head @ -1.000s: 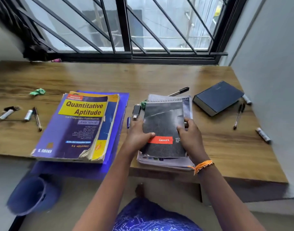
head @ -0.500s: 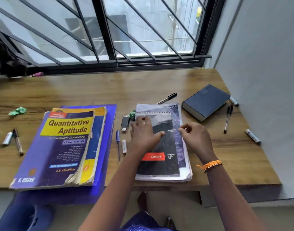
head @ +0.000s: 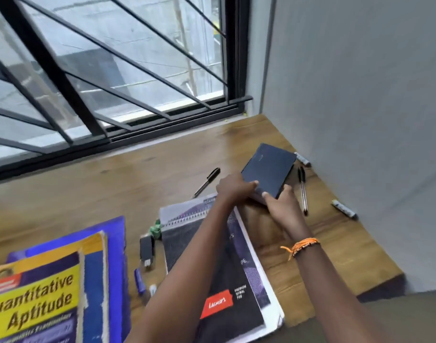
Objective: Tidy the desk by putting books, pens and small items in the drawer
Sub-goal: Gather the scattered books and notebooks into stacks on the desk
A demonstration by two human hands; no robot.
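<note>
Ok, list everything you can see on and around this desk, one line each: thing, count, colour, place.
dark book: 1, navy, far right of desk, gripped by both hands
spiral pad: 1, black with red label, near middle, on top of a paper stack
Quantitative Aptitude book: 1, yellow and blue, near left, on a blue folder
blue folder: 1, under that book
black pen: 1, behind the spiral pad
pens by wall: 2, black, right of dark book
markers: 2, white and black, along right wall
USB stick: 1, black, left of pad
green scrap: 1, beside the USB stick
desk: 1, wooden
window grille: 1, black, behind desk
left hand: on dark book
right hand: on dark book, orange wrist thread
</note>
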